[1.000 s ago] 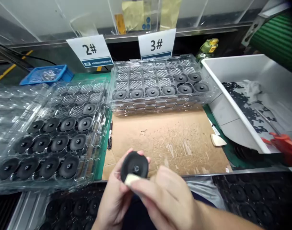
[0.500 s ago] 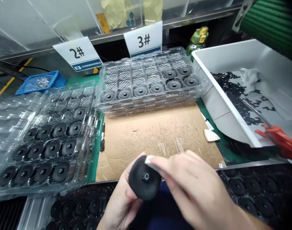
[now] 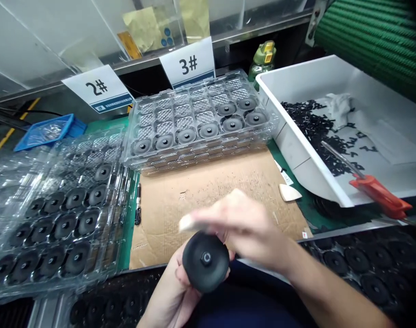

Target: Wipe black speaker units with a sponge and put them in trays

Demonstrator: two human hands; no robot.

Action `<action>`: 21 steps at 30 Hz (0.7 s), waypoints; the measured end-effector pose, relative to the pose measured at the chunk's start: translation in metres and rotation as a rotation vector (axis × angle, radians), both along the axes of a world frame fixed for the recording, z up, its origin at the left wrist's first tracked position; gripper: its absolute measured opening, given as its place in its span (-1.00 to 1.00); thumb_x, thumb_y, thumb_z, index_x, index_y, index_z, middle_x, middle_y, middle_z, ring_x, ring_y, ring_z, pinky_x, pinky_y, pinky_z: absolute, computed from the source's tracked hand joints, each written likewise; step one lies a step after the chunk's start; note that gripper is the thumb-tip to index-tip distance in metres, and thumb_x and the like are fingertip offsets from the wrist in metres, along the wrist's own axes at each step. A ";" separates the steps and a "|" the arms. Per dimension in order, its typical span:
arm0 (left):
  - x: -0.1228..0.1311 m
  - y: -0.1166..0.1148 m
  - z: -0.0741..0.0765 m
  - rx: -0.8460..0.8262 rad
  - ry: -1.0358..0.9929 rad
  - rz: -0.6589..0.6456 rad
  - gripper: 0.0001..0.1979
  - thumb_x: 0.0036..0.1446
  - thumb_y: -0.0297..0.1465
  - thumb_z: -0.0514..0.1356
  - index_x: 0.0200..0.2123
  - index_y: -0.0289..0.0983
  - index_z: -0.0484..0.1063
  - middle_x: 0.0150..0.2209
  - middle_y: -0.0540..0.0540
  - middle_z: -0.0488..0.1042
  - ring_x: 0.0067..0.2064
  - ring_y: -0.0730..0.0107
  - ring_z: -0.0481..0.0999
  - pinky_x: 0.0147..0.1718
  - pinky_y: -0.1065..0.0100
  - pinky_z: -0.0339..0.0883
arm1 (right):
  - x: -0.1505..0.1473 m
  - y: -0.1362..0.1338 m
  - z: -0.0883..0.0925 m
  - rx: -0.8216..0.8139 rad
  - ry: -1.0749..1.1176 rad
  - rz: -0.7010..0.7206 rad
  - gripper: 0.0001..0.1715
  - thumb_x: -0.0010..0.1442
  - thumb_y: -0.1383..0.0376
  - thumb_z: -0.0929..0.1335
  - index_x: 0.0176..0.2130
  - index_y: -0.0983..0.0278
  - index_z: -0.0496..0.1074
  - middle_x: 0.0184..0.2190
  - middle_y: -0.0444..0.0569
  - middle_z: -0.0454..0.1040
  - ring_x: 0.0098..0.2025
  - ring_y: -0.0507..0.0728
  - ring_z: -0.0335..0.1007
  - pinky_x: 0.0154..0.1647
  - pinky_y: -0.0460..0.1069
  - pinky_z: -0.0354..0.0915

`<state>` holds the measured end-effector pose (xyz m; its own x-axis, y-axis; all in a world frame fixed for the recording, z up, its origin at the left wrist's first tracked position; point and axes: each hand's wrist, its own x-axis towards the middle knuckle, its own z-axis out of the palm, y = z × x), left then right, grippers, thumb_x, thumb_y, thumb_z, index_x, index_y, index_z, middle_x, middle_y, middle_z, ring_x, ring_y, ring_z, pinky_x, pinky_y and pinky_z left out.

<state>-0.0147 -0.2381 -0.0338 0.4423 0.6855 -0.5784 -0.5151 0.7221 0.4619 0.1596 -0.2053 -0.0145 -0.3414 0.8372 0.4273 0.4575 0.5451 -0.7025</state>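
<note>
White bin (image 3: 290, 159) holding black scraps (image 3: 313, 132); red-handled tool (image 3: 375, 191) on rim; green bottle (image 3: 262, 61).

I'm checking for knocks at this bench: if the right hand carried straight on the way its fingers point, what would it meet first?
Probably the black pen lying beside the clear plastic tray. The right hand looks raised above the bench, though, so depth is unclear and it might pass over the pen to the tray's edge.

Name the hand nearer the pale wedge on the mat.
Right. The right hand is left of the pale wedge; the left hand, gripping a black disc, is farther left.
</note>
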 end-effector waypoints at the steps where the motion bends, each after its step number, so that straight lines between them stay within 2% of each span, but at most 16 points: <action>1: -0.001 -0.001 0.001 -0.005 -0.023 -0.005 -0.39 -0.25 -0.22 0.38 -0.04 -0.19 0.41 -0.17 -0.12 0.52 -0.09 0.03 0.48 -0.14 0.18 0.40 | 0.007 0.003 -0.011 -0.119 0.037 -0.109 -0.69 0.27 0.34 0.23 -0.02 0.10 0.37 -0.28 -0.21 0.48 -0.29 -0.02 0.34 -0.22 -0.07 0.19; 3: -0.005 -0.001 0.003 -0.025 -0.072 -0.011 -0.39 -0.20 -0.21 0.36 -0.01 -0.16 0.38 -0.06 -0.14 0.47 -0.05 0.04 0.46 -0.08 0.17 0.37 | 0.017 -0.002 -0.039 -0.286 0.019 -0.282 -0.68 0.25 0.35 0.25 -0.03 0.09 0.38 -0.26 -0.17 0.48 -0.24 0.03 0.35 -0.21 -0.05 0.21; 4: -0.007 -0.001 0.003 -0.039 -0.092 -0.011 -0.39 -0.19 -0.21 0.35 0.01 -0.15 0.37 -0.02 -0.16 0.44 -0.02 0.03 0.44 -0.05 0.17 0.35 | 0.019 -0.009 -0.054 -0.327 -0.023 -0.303 -0.67 0.24 0.35 0.26 -0.02 0.08 0.38 -0.26 -0.16 0.48 -0.24 0.04 0.35 -0.20 -0.03 0.21; 7: -0.012 0.001 0.001 -0.059 -0.120 0.003 -0.39 -0.16 -0.21 0.33 0.03 -0.13 0.35 0.07 -0.18 0.37 0.06 0.00 0.37 -0.02 0.16 0.32 | 0.016 -0.041 -0.095 -0.373 -0.130 -0.201 -0.65 0.24 0.38 0.23 -0.01 0.10 0.38 -0.33 -0.13 0.48 -0.31 0.06 0.35 -0.26 0.00 0.22; 9: -0.013 0.002 -0.002 -0.057 -0.133 0.007 -0.41 -0.13 -0.24 0.32 0.04 -0.14 0.34 0.09 -0.19 0.34 0.09 -0.01 0.33 0.01 0.13 0.29 | 0.012 -0.058 -0.109 -0.393 -0.160 -0.163 -0.67 0.23 0.39 0.22 -0.06 0.15 0.41 -0.42 -0.13 0.47 -0.38 0.05 0.34 -0.33 -0.01 0.22; 10: -0.013 0.003 -0.003 -0.054 -0.137 0.002 -0.41 -0.11 -0.25 0.32 0.05 -0.14 0.32 0.10 -0.19 0.33 0.10 -0.01 0.32 0.03 0.12 0.27 | 0.010 -0.061 -0.108 -0.402 -0.172 -0.162 -0.68 0.24 0.38 0.21 -0.07 0.17 0.41 -0.43 -0.13 0.46 -0.38 0.06 0.34 -0.33 0.00 0.23; 12: -0.012 0.003 -0.003 -0.046 -0.135 -0.016 -0.39 -0.09 -0.26 0.31 0.08 -0.14 0.29 0.10 -0.20 0.33 0.09 0.01 0.34 0.05 0.12 0.24 | 0.007 -0.057 -0.092 -0.410 -0.142 -0.231 -0.69 0.24 0.37 0.21 -0.05 0.20 0.41 -0.36 -0.09 0.48 -0.32 0.08 0.36 -0.28 0.02 0.26; 14: -0.009 0.003 -0.002 -0.029 -0.116 -0.015 -0.36 -0.11 -0.25 0.33 0.09 -0.14 0.27 0.10 -0.19 0.34 0.05 0.05 0.38 0.04 0.15 0.26 | 0.001 -0.047 -0.061 -0.378 -0.025 -0.372 -0.66 0.24 0.35 0.22 0.00 0.22 0.36 -0.21 -0.04 0.47 -0.21 0.09 0.37 -0.20 0.02 0.29; 16: -0.008 0.003 0.000 -0.009 -0.081 0.004 -0.36 -0.14 -0.27 0.35 0.07 -0.13 0.30 0.04 -0.16 0.40 -0.01 0.15 0.43 -0.01 0.25 0.31 | -0.010 -0.038 -0.026 -0.253 0.128 -0.478 -0.62 0.23 0.36 0.23 0.05 0.25 0.31 -0.11 0.00 0.44 -0.15 0.08 0.36 -0.18 0.00 0.30; 17: -0.008 0.003 0.001 -0.009 -0.068 0.010 -0.38 -0.14 -0.28 0.35 0.05 -0.12 0.32 0.01 -0.13 0.43 -0.03 0.21 0.45 -0.03 0.30 0.32 | -0.018 -0.036 -0.010 -0.149 0.151 -0.442 -0.61 0.22 0.38 0.23 0.06 0.28 0.30 -0.13 0.02 0.44 -0.17 0.09 0.36 -0.16 0.02 0.30; 19: -0.011 0.002 0.000 -0.026 -0.042 0.015 -0.46 -0.12 -0.29 0.34 0.00 -0.11 0.37 -0.04 -0.08 0.47 -0.05 0.28 0.47 -0.04 0.36 0.32 | -0.033 -0.034 0.012 -0.021 0.114 -0.275 -0.63 0.22 0.39 0.21 0.02 0.34 0.32 -0.25 0.03 0.48 -0.26 0.10 0.37 -0.20 0.03 0.30; 21: -0.015 0.001 -0.004 -0.023 -0.016 0.048 -0.51 -0.12 -0.28 0.34 -0.04 -0.10 0.41 -0.04 -0.05 0.47 -0.04 0.25 0.46 -0.01 0.32 0.30 | -0.044 -0.032 0.023 -0.025 0.056 -0.105 -0.68 0.22 0.41 0.20 -0.06 0.36 0.37 -0.35 -0.01 0.49 -0.34 0.07 0.37 -0.25 -0.01 0.31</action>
